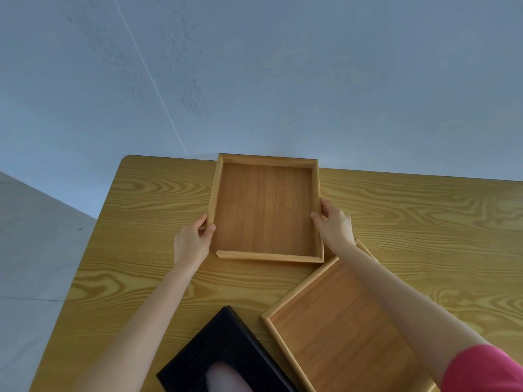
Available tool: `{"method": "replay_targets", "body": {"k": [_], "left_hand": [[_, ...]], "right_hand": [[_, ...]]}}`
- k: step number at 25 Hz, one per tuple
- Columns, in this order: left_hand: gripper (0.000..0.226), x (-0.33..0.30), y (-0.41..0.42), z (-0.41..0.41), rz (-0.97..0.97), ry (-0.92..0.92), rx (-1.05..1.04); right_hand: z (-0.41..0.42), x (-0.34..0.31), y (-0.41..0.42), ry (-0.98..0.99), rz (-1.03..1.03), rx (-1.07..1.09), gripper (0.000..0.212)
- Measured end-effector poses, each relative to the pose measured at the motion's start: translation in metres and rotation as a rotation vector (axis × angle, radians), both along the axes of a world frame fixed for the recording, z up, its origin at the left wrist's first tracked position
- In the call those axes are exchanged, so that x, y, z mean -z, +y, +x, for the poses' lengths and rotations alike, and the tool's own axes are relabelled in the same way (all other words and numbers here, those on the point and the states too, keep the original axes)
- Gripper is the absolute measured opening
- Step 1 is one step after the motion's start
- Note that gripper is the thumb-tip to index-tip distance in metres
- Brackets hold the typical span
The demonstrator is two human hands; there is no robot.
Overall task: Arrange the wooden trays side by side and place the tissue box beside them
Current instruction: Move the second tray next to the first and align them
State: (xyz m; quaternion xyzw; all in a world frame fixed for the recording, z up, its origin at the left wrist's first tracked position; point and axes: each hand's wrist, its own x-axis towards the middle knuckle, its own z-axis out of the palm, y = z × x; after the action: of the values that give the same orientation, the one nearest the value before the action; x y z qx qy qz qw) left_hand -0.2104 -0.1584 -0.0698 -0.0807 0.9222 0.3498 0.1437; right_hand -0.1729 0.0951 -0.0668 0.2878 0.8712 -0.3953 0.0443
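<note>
Both hands, left hand [192, 241] and right hand [335, 224], clasp the rectangular light-wood tray [266, 207] by its long sides. Nearer the person, below the grip, the second wooden tray [339, 329] lies askew and the black tissue box [223, 352] waits; aligning both remains.

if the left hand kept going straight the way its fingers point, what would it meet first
The left hand already grips the far tray by its left rim. Pointing up and away, it would probably meet only bare table, then the wall; depth is unclear.
</note>
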Motion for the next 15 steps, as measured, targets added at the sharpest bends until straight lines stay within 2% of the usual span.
{"method": "replay_targets", "body": {"k": [3, 7, 15], "left_hand": [[0.055, -0.005, 0.007, 0.003, -0.058, -0.026, 0.066], [0.063, -0.023, 0.021, 0.016, -0.185, 0.026, 0.156], [0.040, -0.053, 0.047, 0.073, -0.064, 0.134, 0.392]], "right_hand": [[0.012, -0.004, -0.002, -0.049, 0.070, -0.081, 0.053], [0.034, -0.014, 0.001, -0.014, 0.090, -0.141, 0.053], [0.103, -0.044, 0.017, 0.001, 0.171, -0.234, 0.054]]}}
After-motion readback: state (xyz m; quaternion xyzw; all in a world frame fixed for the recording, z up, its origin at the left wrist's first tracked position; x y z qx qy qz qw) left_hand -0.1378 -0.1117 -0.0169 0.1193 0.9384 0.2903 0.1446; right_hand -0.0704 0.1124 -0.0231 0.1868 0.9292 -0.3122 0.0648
